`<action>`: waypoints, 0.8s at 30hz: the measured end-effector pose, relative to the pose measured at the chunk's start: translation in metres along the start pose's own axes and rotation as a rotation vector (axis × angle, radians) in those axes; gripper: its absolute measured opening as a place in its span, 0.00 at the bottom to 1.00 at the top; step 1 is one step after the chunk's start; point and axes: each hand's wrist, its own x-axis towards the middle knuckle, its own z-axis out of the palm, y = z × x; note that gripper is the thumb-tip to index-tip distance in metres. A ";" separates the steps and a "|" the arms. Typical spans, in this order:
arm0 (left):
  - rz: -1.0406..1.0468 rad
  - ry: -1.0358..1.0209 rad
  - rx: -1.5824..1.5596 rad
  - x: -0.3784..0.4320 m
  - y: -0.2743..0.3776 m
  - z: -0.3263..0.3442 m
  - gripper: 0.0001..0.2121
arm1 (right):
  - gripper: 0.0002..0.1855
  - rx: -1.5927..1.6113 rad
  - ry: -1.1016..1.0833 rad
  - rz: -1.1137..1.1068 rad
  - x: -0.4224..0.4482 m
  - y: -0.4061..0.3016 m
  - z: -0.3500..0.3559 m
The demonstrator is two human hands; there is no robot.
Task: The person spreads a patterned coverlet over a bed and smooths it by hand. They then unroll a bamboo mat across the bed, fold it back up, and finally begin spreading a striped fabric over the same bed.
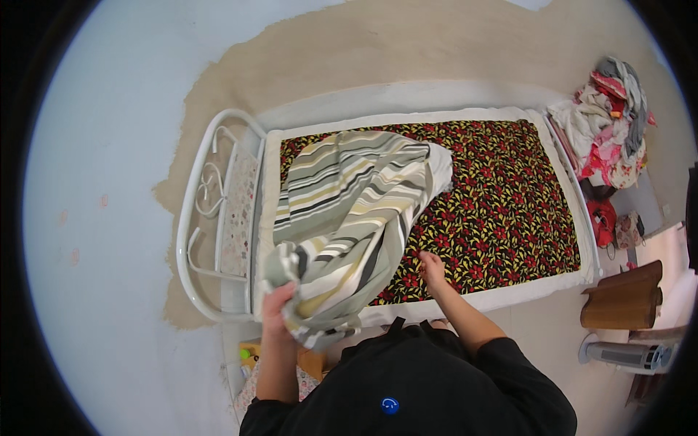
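Observation:
A grey, white, black and olive striped cloth (349,207), with a patch of white fabric at its right end, lies bunched over the left half of the bed. My left hand (279,305) is closed around its gathered near-left corner. Beneath it spreads a black sheet with red flowers and yellow leaves (491,207), bordered by white bedding (523,296). My right hand (432,268) hovers over the near side of the floral sheet, right of the striped cloth, with fingers partly curled and nothing seen in it.
A white metal headboard (188,218) rises at the left. Past the bed's right end are a heap of clothes (611,125), a red bag (601,220), a brown rolled mat (621,297) and a grey tower fan (621,353). A patchy wall (414,43) runs along the far side.

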 end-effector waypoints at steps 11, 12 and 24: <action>0.688 0.209 0.045 -0.024 0.063 -0.053 0.22 | 0.19 0.643 -0.224 0.395 0.112 -0.116 0.061; 0.660 0.310 0.112 -0.020 0.064 -0.049 0.20 | 0.17 0.611 -0.118 0.382 0.114 -0.142 0.056; 0.067 0.096 -0.319 0.109 -0.032 -0.072 0.17 | 0.23 0.395 0.118 -1.025 -0.060 -0.395 -0.096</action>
